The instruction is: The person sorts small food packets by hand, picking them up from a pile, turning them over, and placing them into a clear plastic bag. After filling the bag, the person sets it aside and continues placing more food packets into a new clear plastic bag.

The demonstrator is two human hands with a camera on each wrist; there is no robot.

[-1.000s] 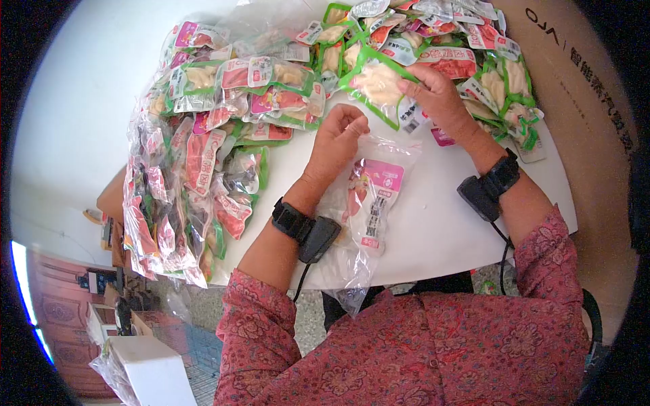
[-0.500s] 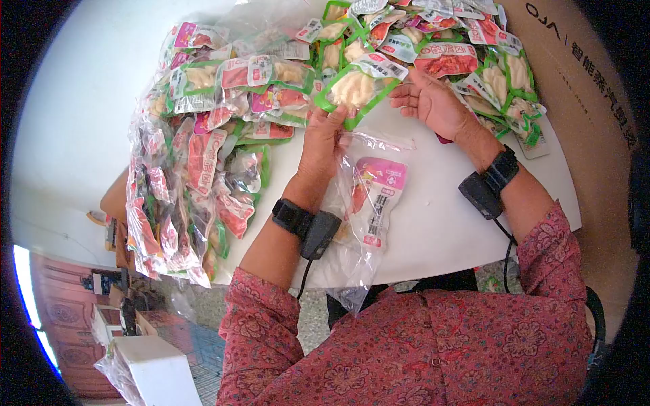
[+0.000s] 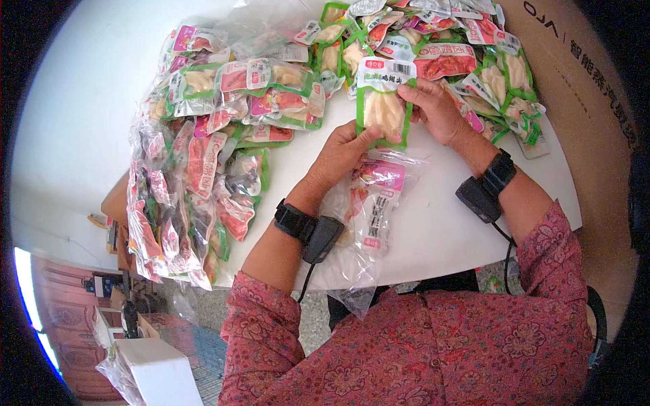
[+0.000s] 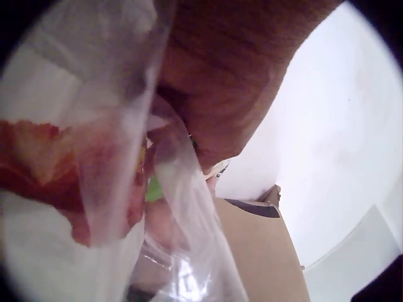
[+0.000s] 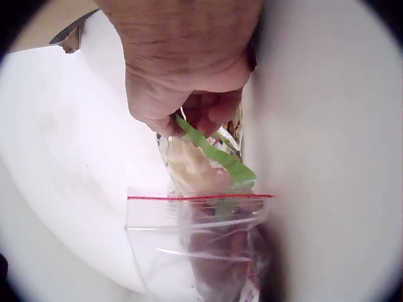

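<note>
Packet of pale food in green-edged, white-topped plastic [image 3: 384,115]: between both hands, label end away from the wearer, over the near side of the heaped printed food packets [image 3: 443,61]. Change: right hand [image 3: 439,114], apart with fingers spread half a second ago, now pinches the packet's right edge. Left hand [image 3: 344,154] pinches its lower left edge, thumb on the front. Packet has turned from slanted to nearly straight. Meaning: held from two sides, so likely steadier than in one hand. Clear plastic zip bag with red seal line [image 5: 200,197], pink-and-white packet [image 3: 379,203] inside, lies on white tabletop [image 3: 474,230], mouth just beside left hand; whether left fingers also grip it, cannot tell.
</note>
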